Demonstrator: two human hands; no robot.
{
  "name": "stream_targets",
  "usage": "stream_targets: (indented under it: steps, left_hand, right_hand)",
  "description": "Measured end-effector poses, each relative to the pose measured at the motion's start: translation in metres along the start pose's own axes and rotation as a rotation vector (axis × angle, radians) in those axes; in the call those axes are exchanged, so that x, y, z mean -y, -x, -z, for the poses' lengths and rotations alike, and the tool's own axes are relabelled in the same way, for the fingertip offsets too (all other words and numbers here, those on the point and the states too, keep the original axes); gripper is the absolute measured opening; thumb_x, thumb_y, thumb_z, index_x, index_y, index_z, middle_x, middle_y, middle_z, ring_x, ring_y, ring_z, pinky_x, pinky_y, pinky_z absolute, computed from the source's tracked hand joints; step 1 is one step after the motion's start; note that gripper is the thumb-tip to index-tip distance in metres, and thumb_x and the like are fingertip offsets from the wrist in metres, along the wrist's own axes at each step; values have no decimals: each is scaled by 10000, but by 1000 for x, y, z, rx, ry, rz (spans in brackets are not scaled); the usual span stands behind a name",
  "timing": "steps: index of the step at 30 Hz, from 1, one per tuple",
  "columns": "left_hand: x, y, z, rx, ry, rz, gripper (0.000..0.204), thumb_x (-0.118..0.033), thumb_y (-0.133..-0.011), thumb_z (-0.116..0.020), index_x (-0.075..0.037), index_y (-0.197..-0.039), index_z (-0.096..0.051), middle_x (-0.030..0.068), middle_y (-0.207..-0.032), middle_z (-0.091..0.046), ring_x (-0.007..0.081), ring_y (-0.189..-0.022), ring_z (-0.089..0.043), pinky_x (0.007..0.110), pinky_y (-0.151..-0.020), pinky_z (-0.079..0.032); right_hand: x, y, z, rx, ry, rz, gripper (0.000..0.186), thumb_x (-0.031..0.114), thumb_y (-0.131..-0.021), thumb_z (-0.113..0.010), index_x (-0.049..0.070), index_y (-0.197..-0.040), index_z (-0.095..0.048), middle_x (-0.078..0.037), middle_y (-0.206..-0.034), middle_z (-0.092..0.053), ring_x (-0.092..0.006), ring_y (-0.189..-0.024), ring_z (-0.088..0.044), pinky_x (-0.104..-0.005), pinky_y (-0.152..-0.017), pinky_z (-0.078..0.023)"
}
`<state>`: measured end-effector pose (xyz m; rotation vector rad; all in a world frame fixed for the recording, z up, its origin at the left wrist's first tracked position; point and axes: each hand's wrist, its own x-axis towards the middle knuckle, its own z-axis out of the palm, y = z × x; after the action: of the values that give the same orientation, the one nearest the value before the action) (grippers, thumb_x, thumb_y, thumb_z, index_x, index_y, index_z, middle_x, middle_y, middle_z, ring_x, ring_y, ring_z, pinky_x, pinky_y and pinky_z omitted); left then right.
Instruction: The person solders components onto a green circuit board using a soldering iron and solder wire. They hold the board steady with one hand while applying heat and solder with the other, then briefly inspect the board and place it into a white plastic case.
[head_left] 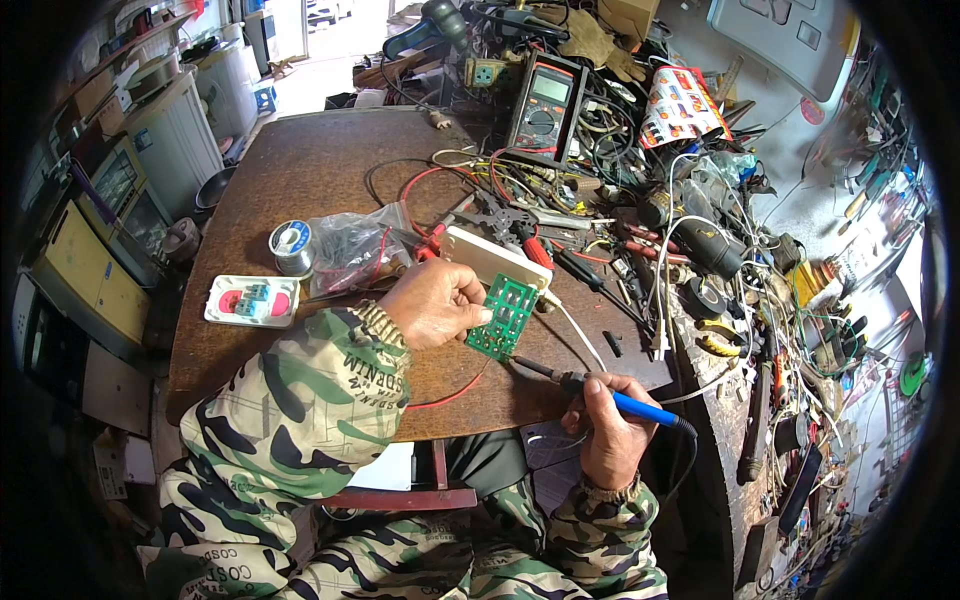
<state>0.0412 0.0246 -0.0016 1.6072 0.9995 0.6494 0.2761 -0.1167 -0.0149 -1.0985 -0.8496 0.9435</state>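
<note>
My left hand pinches a green circuit board by its left edge, tilted above the wooden table. In my right hand is a soldering iron with a blue handle and black cord, its tip touching or very close to the board's lower edge. Behind the board lies a white rectangular casing with a white cable. A solder spool stands left of a plastic bag, and a small white housing with red pads lies at the table's left.
A multimeter, cables, pliers, screwdrivers and other tools crowd the back and right of the table. A cluttered bench adjoins on the right. Cabinets and shelves line the left.
</note>
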Motion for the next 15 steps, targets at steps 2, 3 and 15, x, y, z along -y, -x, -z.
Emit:
stream_targets:
  steps: [2, 3, 15]
  left_hand:
    - [2, -1, 0, -16, 13, -20, 145, -48, -910, -722, 53, -979, -643, 62, -821, -677, 103, -689, -650, 260, -590, -535]
    - [5, -2, -1, -31, 27, -34, 145, -52, -897, -734, 52, -961, -657, 70, -800, -686, 109, -665, -657, 267, -572, -529]
    - [10, -4, -1, -44, 27, -52, 166, -79, -878, -757, 49, -939, -670, 70, -760, -690, 105, -630, -655, 265, -536, -510]
  right_hand:
    - [0, 0, 0, -3, -7, 2, 224, 149, -895, -757, -43, -935, -647, -92, -659, -641, -168, -504, -600, -280, -478, -470]
    - [0, 1, 0, -4, -14, 3, 223, 147, -895, -756, -43, -935, -647, -91, -659, -639, -167, -504, -599, -281, -478, -471]
    - [-1, 2, 0, -12, 1, 17, 205, 127, -897, -743, -49, -944, -649, -94, -673, -641, -169, -502, -598, -280, -471, -474]
